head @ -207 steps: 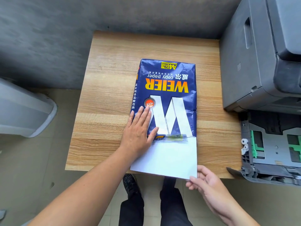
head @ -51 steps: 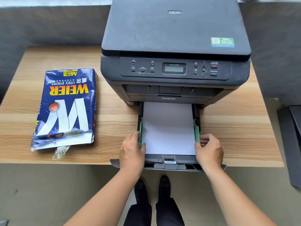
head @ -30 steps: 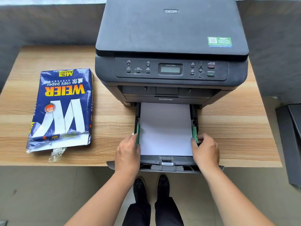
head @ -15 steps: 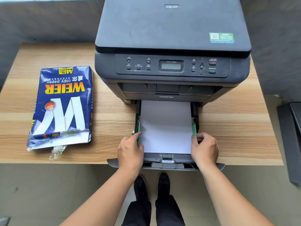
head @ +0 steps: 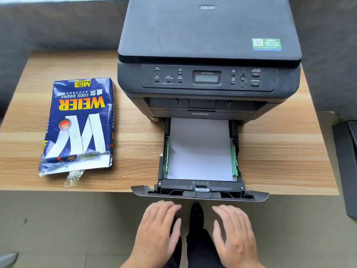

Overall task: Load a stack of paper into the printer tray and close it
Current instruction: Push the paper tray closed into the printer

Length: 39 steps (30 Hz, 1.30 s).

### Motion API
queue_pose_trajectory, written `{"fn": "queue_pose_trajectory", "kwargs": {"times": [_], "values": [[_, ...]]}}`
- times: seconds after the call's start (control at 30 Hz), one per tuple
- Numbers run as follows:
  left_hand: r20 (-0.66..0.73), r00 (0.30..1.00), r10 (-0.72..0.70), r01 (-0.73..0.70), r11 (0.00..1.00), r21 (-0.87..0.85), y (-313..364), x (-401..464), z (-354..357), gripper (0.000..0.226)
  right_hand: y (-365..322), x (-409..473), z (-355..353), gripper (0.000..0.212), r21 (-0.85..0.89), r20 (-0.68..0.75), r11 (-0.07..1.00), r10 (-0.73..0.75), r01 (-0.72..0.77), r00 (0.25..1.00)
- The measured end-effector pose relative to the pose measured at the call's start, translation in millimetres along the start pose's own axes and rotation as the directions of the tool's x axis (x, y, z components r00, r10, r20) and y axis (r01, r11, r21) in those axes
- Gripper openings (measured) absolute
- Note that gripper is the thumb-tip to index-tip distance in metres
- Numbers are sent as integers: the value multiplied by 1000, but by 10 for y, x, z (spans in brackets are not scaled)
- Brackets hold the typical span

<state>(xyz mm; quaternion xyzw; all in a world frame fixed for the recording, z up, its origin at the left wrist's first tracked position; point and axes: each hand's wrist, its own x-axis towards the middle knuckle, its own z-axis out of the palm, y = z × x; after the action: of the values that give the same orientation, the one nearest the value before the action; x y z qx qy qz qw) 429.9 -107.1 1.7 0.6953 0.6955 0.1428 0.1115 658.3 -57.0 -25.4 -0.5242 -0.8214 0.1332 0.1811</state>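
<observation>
A dark grey printer (head: 208, 78) stands on a wooden table (head: 280, 151). Its paper tray (head: 199, 192) is pulled out toward me, past the table's front edge. A stack of white paper (head: 200, 149) lies flat in the tray between green side guides (head: 234, 161). My left hand (head: 158, 227) and my right hand (head: 235, 231) hover below the tray's front lip, palms down, fingers spread, holding nothing and touching nothing.
An opened blue ream wrapper (head: 77, 124) with white sheets showing at its torn end lies on the table left of the printer. A dark object (head: 347, 161) stands at the right edge. My shoes (head: 196, 213) are on the tiled floor below the tray.
Both hands have left the tray's side guides and pulled back toward me, below the tray's front. The paper stays in the tray, which is still pulled out.
</observation>
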Motion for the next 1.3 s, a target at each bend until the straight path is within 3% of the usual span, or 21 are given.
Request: {"fn": "queue_pose_trajectory", "kwargs": {"times": [0.4,0.53,0.63,0.93,1.3], "values": [[41,998,-38,33,993,113,-173,801,49,45,51,842,147,53,-102,16,995,-13,15,1000],[118,988,-100,81,985,155,-153,1011,131,66,-56,1115,221,74,-186,107,982,37,-16,994],[85,989,-124,112,984,137,-146,1215,106,69,-109,1333,269,90,-237,161,970,94,-54,982],[89,995,-48,33,985,167,-378,1785,51,72,-72,1996,312,77,-201,149,968,179,-148,972],[15,1000,-23,20,986,163,-505,2054,-39,70,-71,2343,249,72,-241,220,966,150,-96,964]]}}
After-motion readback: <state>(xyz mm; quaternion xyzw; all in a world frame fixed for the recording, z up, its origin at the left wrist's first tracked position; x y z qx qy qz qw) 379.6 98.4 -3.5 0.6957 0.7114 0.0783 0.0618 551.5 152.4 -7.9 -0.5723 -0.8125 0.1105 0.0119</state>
